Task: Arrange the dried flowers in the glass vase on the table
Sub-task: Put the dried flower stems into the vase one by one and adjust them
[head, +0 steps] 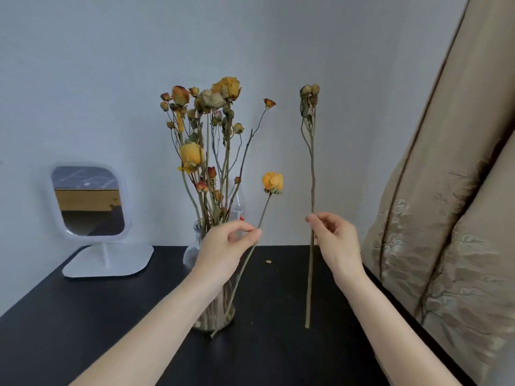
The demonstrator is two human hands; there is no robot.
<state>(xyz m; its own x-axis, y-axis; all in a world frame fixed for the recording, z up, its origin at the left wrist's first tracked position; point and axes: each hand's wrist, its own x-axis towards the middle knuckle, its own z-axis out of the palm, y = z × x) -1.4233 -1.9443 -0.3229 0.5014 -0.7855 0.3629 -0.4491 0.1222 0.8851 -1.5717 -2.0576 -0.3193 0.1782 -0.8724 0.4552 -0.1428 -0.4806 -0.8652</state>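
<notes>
Your left hand (pixel 225 246) pinches a short yellow rose (pixel 272 182) and your right hand (pixel 334 240) a tall budded stem (pixel 312 176), both outside the glass vase (pixel 199 235) at frame centre. Squeeze harder and the brittle stems may snap, and your left forearm could tip the vase.

Setting: a room in a home, of the bedroom or dressing-corner type. Indicators from where I stand:
- A white vanity mirror (pixel 88 200) on its own stand sits on a dark table (pixel 83 316) against a plain pale wall (pixel 111 65).
- A heavy beige curtain (pixel 446 218) with embroidered foliage hangs at the right.
- A glass vase (pixel 223 310) of dried flowers (pixel 206 121) serves as decoration.
</notes>
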